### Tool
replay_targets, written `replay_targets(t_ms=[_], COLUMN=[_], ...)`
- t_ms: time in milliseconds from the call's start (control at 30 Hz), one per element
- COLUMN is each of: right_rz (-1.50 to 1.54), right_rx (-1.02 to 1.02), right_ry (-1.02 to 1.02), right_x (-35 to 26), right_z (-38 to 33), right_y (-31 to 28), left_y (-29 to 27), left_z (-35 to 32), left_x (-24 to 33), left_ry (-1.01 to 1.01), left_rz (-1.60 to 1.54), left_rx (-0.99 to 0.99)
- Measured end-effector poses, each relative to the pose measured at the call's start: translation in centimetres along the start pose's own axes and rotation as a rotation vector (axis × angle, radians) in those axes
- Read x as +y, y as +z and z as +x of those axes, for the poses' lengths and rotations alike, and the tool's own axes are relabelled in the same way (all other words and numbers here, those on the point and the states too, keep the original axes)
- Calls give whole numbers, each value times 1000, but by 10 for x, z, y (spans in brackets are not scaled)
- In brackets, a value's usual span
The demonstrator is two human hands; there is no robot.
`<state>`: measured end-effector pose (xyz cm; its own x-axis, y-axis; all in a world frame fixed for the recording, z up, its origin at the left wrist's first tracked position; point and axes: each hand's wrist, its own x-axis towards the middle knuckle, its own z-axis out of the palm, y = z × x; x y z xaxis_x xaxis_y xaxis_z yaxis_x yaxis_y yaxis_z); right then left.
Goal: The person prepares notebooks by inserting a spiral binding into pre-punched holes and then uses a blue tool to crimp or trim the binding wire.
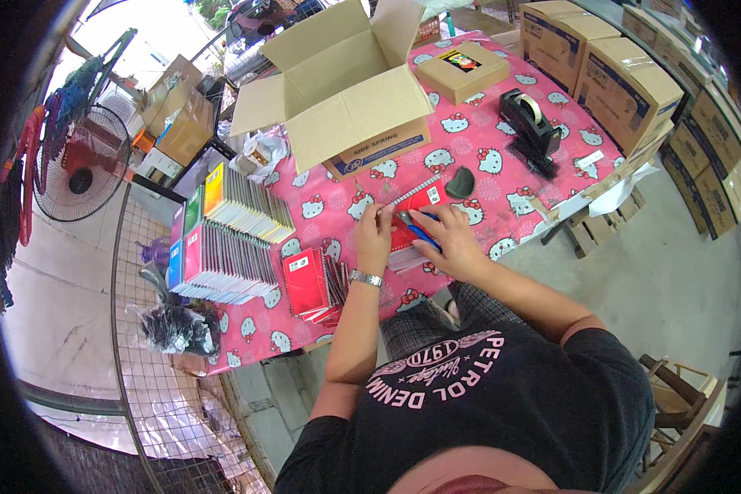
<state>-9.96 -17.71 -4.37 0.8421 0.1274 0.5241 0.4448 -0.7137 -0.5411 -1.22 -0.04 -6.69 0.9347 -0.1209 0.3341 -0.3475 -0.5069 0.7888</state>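
A red spiral notebook (430, 198) lies in front of me on a pink patterned tablecloth (321, 206), on top of a small stack. My left hand (374, 237) is closed at its left corner, fingertips pinching near the spiral wire. In my right hand (454, 240) is a pair of blue-handled pliers (422, 234), with the jaws pointing at the same corner of the notebook. The fingers partly cover the tool. Just beyond the notebook sits a small dark dish (460, 183). Left of my left wrist, more red notebooks (306, 280) are piled up.
Tall stacks of spiral notebooks (230, 255) stand at the left. An open cardboard box (379, 148) is at the back, with a flat brown box (463, 72) beside it. A black tape dispenser (528, 122) and cartons (626, 86) are to the right; a fan (81, 179) stands far left.
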Motion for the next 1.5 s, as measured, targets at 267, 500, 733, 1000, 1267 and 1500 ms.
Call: replay_targets(t_ms=[267,500,733,1000,1267,1500], right_rz=[-154,-183,-80,185,872,-109], right_rx=[-7,-46,41,53,-237,-257], right_ry=[-79,-56,-23,-117,336,361], right_x=[-11,-19,-34,-29,-4,148], right_z=[16,11,6,13,17,-62], right_y=[6,14,6,6,-9,1], left_y=[-3,-2,-12,-37,-82,-173], left_z=[2,0,-12,-19,-21,4], left_x=[1,-21,-8,24,52,42], left_ry=[82,143,62,234,414,-86], left_rz=[3,-18,-210,28,265,962], left_rx=[9,58,108,234,330,-12])
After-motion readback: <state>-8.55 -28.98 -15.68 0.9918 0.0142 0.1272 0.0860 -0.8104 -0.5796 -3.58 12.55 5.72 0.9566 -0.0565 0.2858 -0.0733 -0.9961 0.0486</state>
